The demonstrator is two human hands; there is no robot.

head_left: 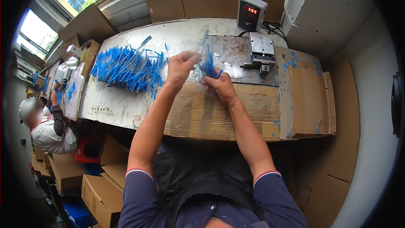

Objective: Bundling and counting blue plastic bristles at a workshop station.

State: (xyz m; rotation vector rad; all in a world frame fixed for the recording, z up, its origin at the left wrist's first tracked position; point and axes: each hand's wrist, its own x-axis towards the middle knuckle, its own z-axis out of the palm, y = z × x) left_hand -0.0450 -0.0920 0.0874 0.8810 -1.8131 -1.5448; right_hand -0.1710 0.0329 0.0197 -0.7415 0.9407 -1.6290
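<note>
My right hand (222,87) is closed around the lower part of a bunch of thin blue-ended strands (207,65), which stands roughly upright above the cardboard-covered front of the bench. Just left of the bunch, my left hand (182,67) has its fingers pinched together; whatever lies between them is too small or blurred to name. Further left, a big heap of the same thin strands (126,67), pale along their length with blue ends, lies loosely on the white bench top (107,105).
A metal block fixture (261,48) sits on a worn metal plate (230,50) at the right, below a box with a red digit display (252,12). Cardboard (310,97) covers the bench's right end. A co-worker (52,131) sits at the far left, near open cartons (101,194).
</note>
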